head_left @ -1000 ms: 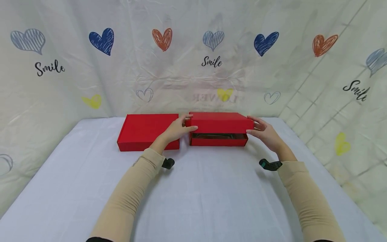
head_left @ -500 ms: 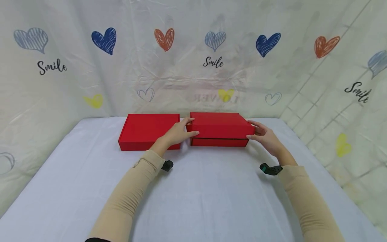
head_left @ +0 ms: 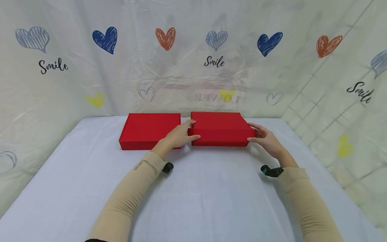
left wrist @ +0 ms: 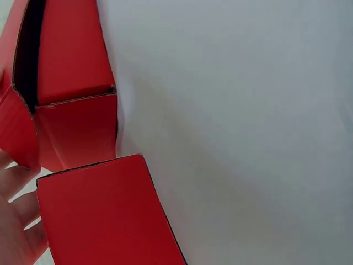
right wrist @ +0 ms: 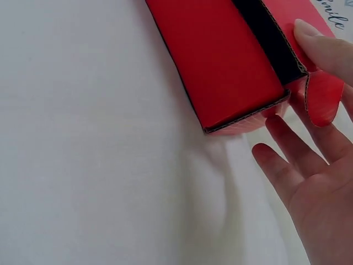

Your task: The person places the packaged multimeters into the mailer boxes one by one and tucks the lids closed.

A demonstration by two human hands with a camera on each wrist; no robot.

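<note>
- Left hand (head_left: 178, 134): pinching, thumb on the left end of the lid's front flap (head_left: 222, 137), remaining fingers round the corner side.
- Right hand (head_left: 267, 139): same hold on the flap's right end, thumb on the outer face, a finger behind the side tab (right wrist: 325, 96), lower fingers spread.
- Red cardboard mailer box (head_left: 217, 121): between both grips, flat on the table, lid lowered. Flap hangs outside the box's front wall (right wrist: 215, 61); wrist views show a dark gap between the two.
- Second red mailer box (head_left: 151, 127): just left of the left grip, lid down, front right corner partly behind that hand.
- Wrist cameras, black: one (head_left: 167, 167) on the inner side of the left wrist, one (head_left: 272, 171) likewise on the right, both nearer the person than the grips.
- Beige sleeves (head_left: 130, 191): behind each hand, toward the person.
- White tablecloth (head_left: 205, 201): under everything.
- Pale backdrop (head_left: 181, 74): beyond the grips, printed hearts, "Smile" lettering.
</note>
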